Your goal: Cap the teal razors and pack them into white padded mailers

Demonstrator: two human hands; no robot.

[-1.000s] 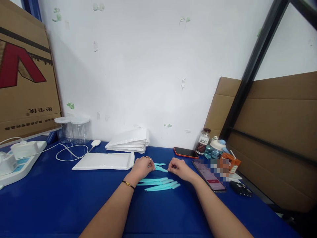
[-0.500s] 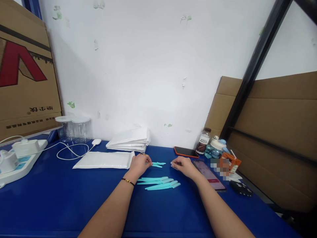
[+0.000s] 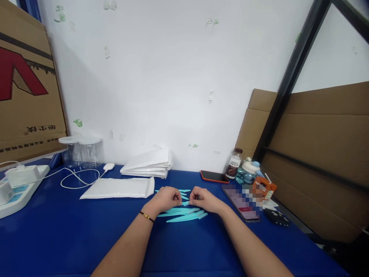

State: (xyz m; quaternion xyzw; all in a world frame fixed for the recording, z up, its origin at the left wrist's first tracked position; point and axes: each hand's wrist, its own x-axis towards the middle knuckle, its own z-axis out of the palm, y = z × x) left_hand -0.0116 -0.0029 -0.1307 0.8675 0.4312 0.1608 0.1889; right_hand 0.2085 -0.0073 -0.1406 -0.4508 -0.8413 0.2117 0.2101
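My left hand (image 3: 170, 199) is closed in a pinch on a turquoise eyebrow razor (image 3: 185, 203), gripping its left part. My right hand (image 3: 200, 198) pinches the right end of the same razor, so a short stretch shows between both sets of fingertips. Whether a clear cap sits in the right fingers is hidden. Just below the hands lies a group of several turquoise eyebrow razors (image 3: 184, 218) with paler, translucent ends, side by side on the blue table (image 3: 184, 246). Behind the fingers, a few more thin razors (image 3: 184, 191) are partly covered by my left hand.
A white padded mailer (image 3: 118, 188) lies left of my hands, with a stack of similar mailers (image 3: 147, 163) behind. Clear jars (image 3: 90, 154) and a power strip (image 3: 25, 192) stand farther left. Two phones (image 3: 215, 177), bottles and an orange carton (image 3: 263, 187) are at right.
My hands have come closer together and slightly toward me, now meeting at one razor. Earlier my right hand was apart, pinching a small clear piece. The view has shifted a little.
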